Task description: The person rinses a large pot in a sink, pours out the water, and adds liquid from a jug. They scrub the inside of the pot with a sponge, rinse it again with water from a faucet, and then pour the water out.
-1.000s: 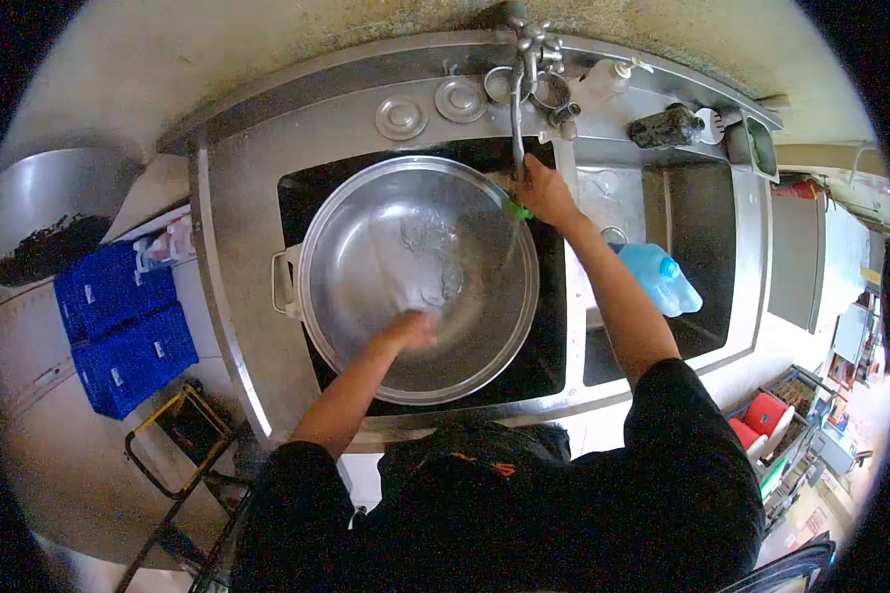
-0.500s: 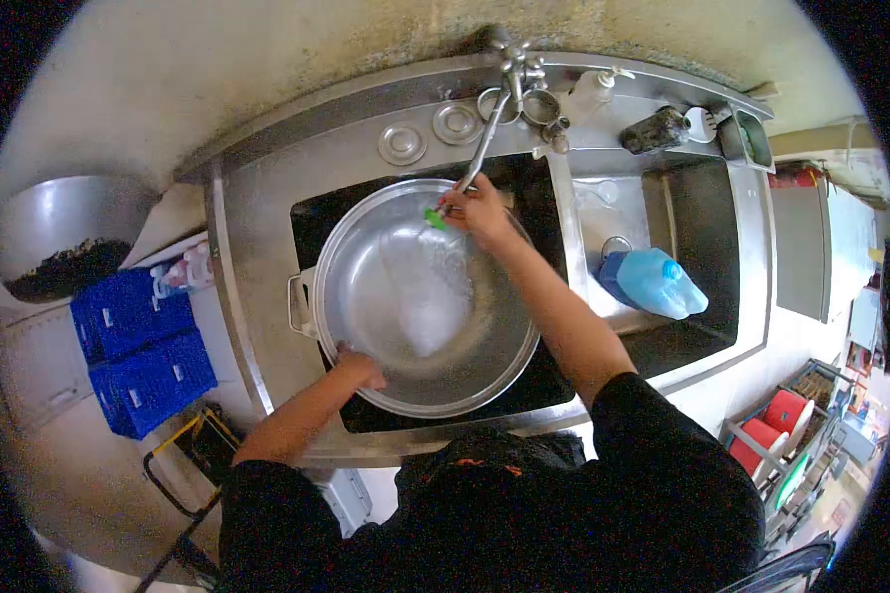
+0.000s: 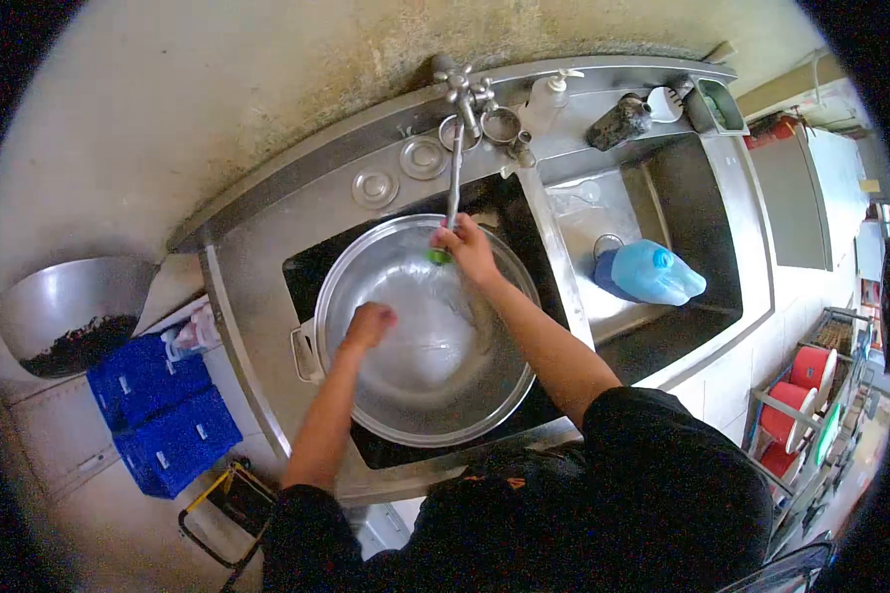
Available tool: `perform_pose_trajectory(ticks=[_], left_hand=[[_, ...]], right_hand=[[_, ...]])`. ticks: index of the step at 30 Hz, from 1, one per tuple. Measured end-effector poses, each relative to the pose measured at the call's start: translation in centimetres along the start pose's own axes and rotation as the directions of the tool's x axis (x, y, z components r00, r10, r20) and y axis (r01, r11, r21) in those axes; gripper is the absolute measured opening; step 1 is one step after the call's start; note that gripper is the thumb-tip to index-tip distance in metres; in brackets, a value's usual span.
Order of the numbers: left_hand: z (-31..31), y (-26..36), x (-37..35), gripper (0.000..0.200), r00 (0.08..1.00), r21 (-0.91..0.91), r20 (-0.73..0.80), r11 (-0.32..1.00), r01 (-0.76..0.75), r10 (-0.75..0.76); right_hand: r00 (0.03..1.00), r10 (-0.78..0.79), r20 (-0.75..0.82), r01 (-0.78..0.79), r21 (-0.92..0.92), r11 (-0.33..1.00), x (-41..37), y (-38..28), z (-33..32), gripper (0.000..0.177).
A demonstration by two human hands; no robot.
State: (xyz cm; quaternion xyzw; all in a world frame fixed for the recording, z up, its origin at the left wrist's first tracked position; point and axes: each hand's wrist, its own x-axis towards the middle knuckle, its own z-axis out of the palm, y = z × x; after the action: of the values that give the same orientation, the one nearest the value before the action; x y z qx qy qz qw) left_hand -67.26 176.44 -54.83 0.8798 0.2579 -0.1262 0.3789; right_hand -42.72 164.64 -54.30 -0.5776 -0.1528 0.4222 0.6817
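My right hand (image 3: 468,252) is closed around the lower end of the faucet spout (image 3: 455,183), just above a green tip (image 3: 439,256). Below it, a big round metal pot (image 3: 328,287) sits in the black-looking left sink basin (image 3: 307,259). My left hand (image 3: 370,324) hovers over the left part of the pot's inside, apart from the rim; motion smears its fingers, so I cannot make out a grip. The pot's inside is shiny and looks wet. One loop handle (image 3: 304,354) shows at its left side.
In the right basin lies a light-blue plastic jug (image 3: 658,275). Along the back ledge are round metal lids (image 3: 375,188), a pump bottle (image 3: 546,99) and a dark bottle (image 3: 620,122). At the left are a large metal bowl (image 3: 74,296) and blue crates (image 3: 173,420).
My left hand has left the pot's near-left rim and moved up over its inside. My right hand still holds the spout. The camera view has shifted and tilted.
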Motion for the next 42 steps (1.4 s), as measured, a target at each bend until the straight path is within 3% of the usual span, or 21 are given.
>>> perform_pose_trajectory(ticks=[2, 3, 4, 6, 8, 10, 11, 14, 15, 18, 19, 22, 24, 26, 27, 30, 34, 35, 37, 39, 42], left_hand=[[5.3, -1.6, 4.0, 0.017, 0.96, -0.513, 0.067, 0.816, 0.268, -0.273], [6.0, 0.4, 5.1, 0.02, 0.95, -0.528, -0.024, 0.811, 0.252, -0.31], [6.5, 3.2, 6.2, 0.024, 0.93, -0.544, -0.115, 0.806, 0.234, -0.348], [8.0, 6.9, 8.7, 0.031, 0.863, -0.414, -0.319, 0.877, 0.244, -0.391], [9.5, 8.7, 11.1, 0.037, 0.777, -0.093, -0.535, 0.937, 0.337, -0.333], [10.0, 10.5, 12.3, 0.043, 0.717, -0.255, -0.553, 0.906, 0.339, -0.424], [9.7, 10.9, 13.0, 0.047, 0.691, -0.327, -0.556, 0.886, 0.328, -0.462], [12.2, 8.9, 13.8, 0.053, 0.813, -0.626, -0.314, 0.751, 0.211, -0.491], [12.4, 8.3, 14.2, 0.046, 0.797, -0.6, -0.159, 0.698, 0.391, -0.583], [15.3, 5.5, 13.3, 0.022, 0.759, -0.78, -0.367, 0.622, 0.064, -0.538], [15.1, 5.7, 12.3, 0.014, 0.748, -0.809, -0.394, 0.588, -0.006, -0.534], [10.6, 7.2, 11.7, 0.012, 0.783, -0.829, -0.425, 0.543, -0.135, -0.454], [5.9, 8.3, 10.7, 0.015, 0.799, -0.779, -0.48, 0.596, -0.197, -0.363], [1.5, 9.6, 9.5, 0.019, 0.786, -0.679, -0.563, 0.686, -0.262, -0.257], [0.5, 9.8, 8.8, 0.02, 0.791, -0.651, -0.559, 0.723, -0.231, -0.25], [-2.1, 10.6, 7.5, 0.022, 0.829, -0.521, -0.531, 0.839, -0.156, -0.176], [-1.5, 10.3, 2.4, 0.022, 0.932, -0.436, -0.352, 0.896, -0.082, -0.086], [-1.8, 10.6, 0.2, 0.022, 0.952, -0.473, -0.298, 0.877, -0.088, -0.065], [-1.3, 9.4, -3.5, 0.023, 0.963, -0.521, -0.237, 0.853, -0.017, -0.125], [-1.0, 8.3, -7.3, 0.023, 0.964, -0.444, -0.235, 0.896, 0.007, -0.123], [0.6, 5.3, -11.6, 0.022, 0.967, -0.477, -0.193, 0.877, 0.058, -0.169]], right_hand=[[0.98, 0.151, -0.13, -0.142, 0.075, 0.987, -1.5, 2.2, -2.2, 0.022], [0.955, 0.229, -0.187, -0.209, 0.118, 0.971, -2.2, 3.0, -2.8, 0.025], [0.948, 0.292, -0.128, -0.216, 0.417, 0.883, -2.8, 3.1, -3.1, 0.028], [0.934, 0.355, 0.048, -0.218, 0.862, 0.458, -3.7, 3.0, -3.6, 0.034], [0.939, 0.344, 0.013, -0.148, 0.918, 0.368, -2.2, 7.1, -4.0, 0.037], [0.932, 0.361, 0.025, -0.124, 0.959, 0.254, -0.2, 11.5, -4.7, 0.034], [0.848, 0.529, 0.038, -0.184, 0.956, 0.227, 0.9, 13.7, -5.5, 0.024], [0.927, 0.244, 0.283, -0.344, 0.901, 0.264, 2.6, 20.2, -8.1, 0.017], [0.896, 0.427, 0.122, -0.297, 0.88, 0.37, 4.9, 25.6, -10.3, 0.014], [0.877, 0.468, -0.11, -0.216, 0.78, 0.588, 3.0, 17.8, -6.7, 0.014], [0.926, 0.378, -0.017, -0.198, 0.829, 0.522, 1.3, 15.7, -6.4, 0.018], [0.908, 0.412, -0.07, -0.312, 0.543, 0.78, 0.3, 13.9, -6.2, 0.025], [0.983, 0.085, -0.164, -0.087, -0.008, 0.996, 0.3, 13.0, -7.1, 0.038], [0.915, -0.292, -0.279, 0.063, -0.616, 0.785, -1.5, 7.3, -6.5, 0.047], [0.899, -0.366, -0.241, 0.161, -0.594, 0.788, -2.2, 1.7, -5.0, 0.06], [0.953, -0.234, -0.19, 0.109, -0.506, 0.856, 1.8, 2.5, -4.9, 0.068], [1.0, -0.02, -0.004, 0.012, -0.679, 0.734, 1.7, -1.9, -5.1, 0.031], [0.951, -0.305, 0.045, 0.221, -0.789, 0.573, 2.0, 0.6, -6.9, 0.016], [0.99, -0.139, -0.007, 0.095, -0.694, 0.714, -0.5, -5.8, -8.6, 0.016], [0.995, -0.091, 0.027, 0.077, -0.789, 0.609, -1.0, -9.1, -11.1, 0.017], [0.957, -0.272, 0.105, 0.125, -0.99, 0.058, 0.8, -11.5, -14.5, 0.016]])
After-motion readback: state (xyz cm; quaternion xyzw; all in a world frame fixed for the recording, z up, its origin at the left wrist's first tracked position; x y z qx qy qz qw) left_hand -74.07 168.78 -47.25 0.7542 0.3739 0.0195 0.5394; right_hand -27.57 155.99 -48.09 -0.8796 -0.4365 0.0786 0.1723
